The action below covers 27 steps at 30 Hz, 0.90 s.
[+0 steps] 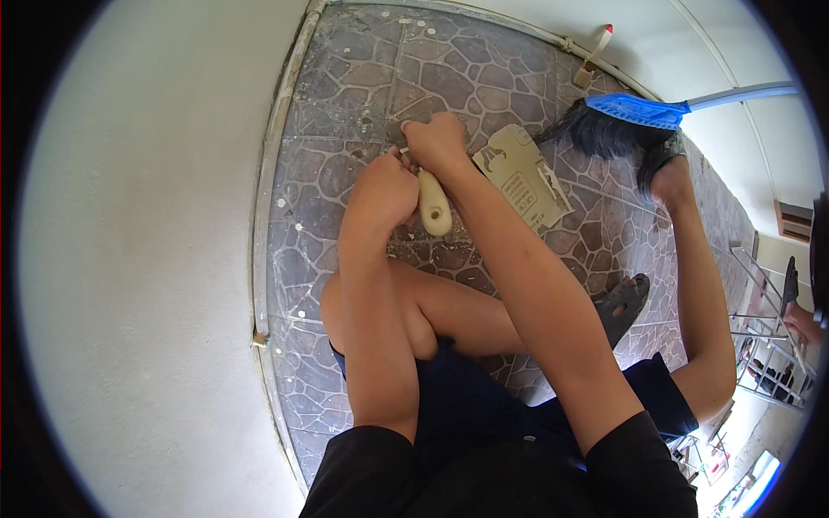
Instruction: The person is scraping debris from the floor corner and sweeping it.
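My left hand (pixel 382 191) is closed at the neck of a hand tool with a cream handle (pixel 434 210), which has a hanging hole at its end. The working end of this tool is hidden by my hands. Just beyond it, my right hand (pixel 437 142) is bent with curled fingers, low over the floor, and its wrist passes close by the handle. Whether the right fingers grip part of the tool cannot be seen. To the right of my right forearm lies a torn piece of printed cardboard (pixel 524 181).
A blue broom with black bristles (pixel 628 116) rests near my sandalled foot (pixel 667 175). Against the far wall leans a paintbrush (pixel 590 61). A white wall (pixel 149 259) with pipe-like trim (pixel 260 278) rises on the left. Stone-patterned floor tiles (pixel 447 78) carry white specks. A metal rack (pixel 771 349) stands right.
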{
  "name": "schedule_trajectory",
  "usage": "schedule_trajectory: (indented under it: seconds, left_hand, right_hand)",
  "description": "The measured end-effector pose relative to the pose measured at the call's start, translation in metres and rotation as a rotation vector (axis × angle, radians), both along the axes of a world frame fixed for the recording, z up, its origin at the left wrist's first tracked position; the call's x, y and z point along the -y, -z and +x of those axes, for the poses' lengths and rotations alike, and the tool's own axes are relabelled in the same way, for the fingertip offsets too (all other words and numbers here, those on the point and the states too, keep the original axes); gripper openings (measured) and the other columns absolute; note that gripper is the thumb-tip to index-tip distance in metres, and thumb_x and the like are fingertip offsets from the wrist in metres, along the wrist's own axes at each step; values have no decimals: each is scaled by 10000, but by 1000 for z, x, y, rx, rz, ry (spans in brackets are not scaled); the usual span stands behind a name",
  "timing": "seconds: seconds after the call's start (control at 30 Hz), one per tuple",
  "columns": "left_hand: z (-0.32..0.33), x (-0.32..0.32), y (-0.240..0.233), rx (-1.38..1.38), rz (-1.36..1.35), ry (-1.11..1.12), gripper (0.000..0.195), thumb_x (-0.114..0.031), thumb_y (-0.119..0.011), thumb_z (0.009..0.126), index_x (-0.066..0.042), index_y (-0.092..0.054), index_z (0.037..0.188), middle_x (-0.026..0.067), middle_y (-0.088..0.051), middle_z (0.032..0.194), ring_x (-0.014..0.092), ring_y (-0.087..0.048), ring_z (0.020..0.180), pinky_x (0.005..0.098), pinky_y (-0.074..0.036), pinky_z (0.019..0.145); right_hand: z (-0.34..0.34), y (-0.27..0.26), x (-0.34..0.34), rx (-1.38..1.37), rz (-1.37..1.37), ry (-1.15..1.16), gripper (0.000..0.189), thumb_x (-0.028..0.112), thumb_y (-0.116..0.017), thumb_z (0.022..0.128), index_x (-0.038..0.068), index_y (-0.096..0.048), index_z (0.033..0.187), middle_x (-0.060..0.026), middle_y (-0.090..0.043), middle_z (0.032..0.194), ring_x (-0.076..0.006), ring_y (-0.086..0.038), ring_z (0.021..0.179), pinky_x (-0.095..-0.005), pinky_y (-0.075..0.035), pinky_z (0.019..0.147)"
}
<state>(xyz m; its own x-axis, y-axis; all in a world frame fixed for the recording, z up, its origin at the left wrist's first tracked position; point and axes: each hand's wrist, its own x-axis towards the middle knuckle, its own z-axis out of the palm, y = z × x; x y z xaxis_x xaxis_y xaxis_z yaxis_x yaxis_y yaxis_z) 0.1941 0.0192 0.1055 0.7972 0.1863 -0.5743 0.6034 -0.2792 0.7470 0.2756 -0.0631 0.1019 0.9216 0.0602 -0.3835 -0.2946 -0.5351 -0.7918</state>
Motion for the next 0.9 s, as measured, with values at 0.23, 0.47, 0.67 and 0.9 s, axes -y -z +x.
schedule_trajectory:
  seconds: [0.23, 0.47, 0.67, 0.9]
  left_hand:
    - [-1, 0, 16, -3, 102, 56, 308, -149, -470, 938, 55, -682, 1031, 247, -709, 1023, 400, -700, 889, 438, -536, 809]
    - [8, 7, 16, 91, -7, 77, 360, -167, -369, 1030, 47, -626, 897, 103, -631, 684, 187, -605, 505, 334, -484, 449]
    - [10, 9, 7, 54, -147, 51, 414, -243, -361, 1063, 28, -619, 887, 83, -615, 647, 169, -589, 485, 318, -472, 437]
    - [13, 14, -6, 20, -126, 101, 449, -257, -349, 1055, 28, -624, 844, 74, -602, 625, 170, -590, 490, 306, -463, 436]
  right_hand:
    - [-3, 5, 5, -24, 24, 19, 219, 49, -575, 810, -131, -639, 701, -218, -656, 632, -281, -674, 522, -407, -531, 470]
    - [21, 48, 20, 128, -60, -35, 204, 52, -587, 813, -122, -629, 717, -243, -667, 692, -274, -667, 526, -406, -515, 456]
    - [36, 25, 10, -364, 375, 147, 178, 40, -598, 854, -137, -608, 837, -217, -668, 701, -249, -645, 528, -381, -475, 403]
    - [37, 23, 15, -346, 233, 28, 206, 118, -630, 896, -85, -634, 933, -172, -719, 762, -152, -573, 483, -311, -419, 400]
